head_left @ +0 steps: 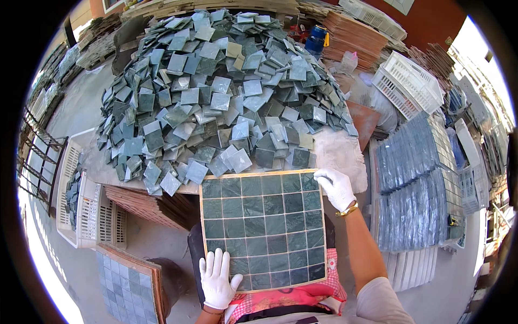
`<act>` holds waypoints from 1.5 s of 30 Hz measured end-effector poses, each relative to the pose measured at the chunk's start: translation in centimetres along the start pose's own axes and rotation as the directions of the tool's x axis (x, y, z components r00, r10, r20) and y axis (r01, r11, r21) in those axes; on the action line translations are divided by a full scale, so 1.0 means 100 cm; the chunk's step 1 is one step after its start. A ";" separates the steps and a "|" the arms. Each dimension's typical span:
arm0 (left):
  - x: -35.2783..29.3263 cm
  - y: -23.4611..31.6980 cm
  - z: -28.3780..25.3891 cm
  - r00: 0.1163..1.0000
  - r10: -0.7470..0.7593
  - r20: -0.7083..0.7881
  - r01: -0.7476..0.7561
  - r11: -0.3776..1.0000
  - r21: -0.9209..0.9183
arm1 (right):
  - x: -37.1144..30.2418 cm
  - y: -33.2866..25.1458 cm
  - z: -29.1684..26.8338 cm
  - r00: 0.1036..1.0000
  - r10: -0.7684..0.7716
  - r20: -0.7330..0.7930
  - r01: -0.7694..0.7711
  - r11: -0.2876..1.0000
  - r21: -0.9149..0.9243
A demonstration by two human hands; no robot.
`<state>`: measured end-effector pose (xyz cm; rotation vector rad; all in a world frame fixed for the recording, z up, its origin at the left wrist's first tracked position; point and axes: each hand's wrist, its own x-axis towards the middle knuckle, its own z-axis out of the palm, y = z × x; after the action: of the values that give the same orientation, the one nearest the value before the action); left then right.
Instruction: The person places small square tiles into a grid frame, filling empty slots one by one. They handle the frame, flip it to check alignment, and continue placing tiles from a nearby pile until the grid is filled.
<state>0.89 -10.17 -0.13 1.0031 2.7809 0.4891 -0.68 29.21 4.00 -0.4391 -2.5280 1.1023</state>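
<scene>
On my lap lies a square frame of dark green stone tiles [263, 221], with thin light-brown edging and the tiles set in a tight grid. My left hand [217, 278], in a white glove, rests flat on its lower left corner with the fingers spread. At the upper right corner, my gloved right hand [334, 189] pinches the edge of the frame, its fingertips partly hidden. Just beyond the frame, a large heap of loose green and grey stone tiles [216, 97] covers most of a worktable [337, 156].
White plastic crates [407, 83] sit at the far right. Below them are stacks of wrapped tile sheets [413, 183]. On the left are a crate with tiles [102, 216] and a leaning stack of tiled panels [127, 283]. A blue jug [317, 39] stands behind the heap.
</scene>
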 end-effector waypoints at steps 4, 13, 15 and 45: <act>0.012 -0.006 0.000 0.996 -0.071 -0.060 0.070 0.997 -0.018 | -0.012 0.014 -0.020 0.996 0.082 0.016 -0.082 0.997 -0.014; 0.069 -0.042 0.002 0.946 -0.196 -0.257 0.130 0.959 -0.250 | -0.044 -0.021 0.014 1.000 -0.012 -0.023 0.008 0.985 -0.171; 0.072 -0.054 0.016 0.912 -0.268 -0.311 0.141 0.916 -0.376 | -0.059 -0.038 0.037 0.973 -0.221 0.071 0.231 0.954 -0.193; 0.047 -0.021 -0.011 0.759 -0.237 -0.606 -0.114 0.868 -0.483 | -0.025 -0.095 0.117 0.883 -0.093 0.460 0.207 0.957 -0.203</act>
<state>-4.19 -8.98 0.09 0.6862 2.9222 1.7422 -4.78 14.53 3.17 -0.0387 -3.0607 0.9118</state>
